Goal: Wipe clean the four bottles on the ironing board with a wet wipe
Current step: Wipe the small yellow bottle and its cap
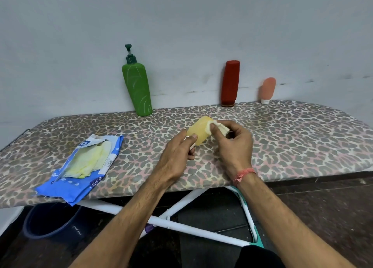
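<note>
Both forearms are reaching over the ironing board: the left hand is gripping a yellow bottle above mid-board, while the right hand is pinching a wet wipe against it. Left lies an opened wipes packet; green bottle, red bottle and pink bottle are standing along the wall.

Yellow bottle: small, tilted, held above the leopard-print ironing board, a white wet wipe against its upper end. Green pump bottle, red bottle and small pink bottle: upright along the board's far edge, well apart.
</note>
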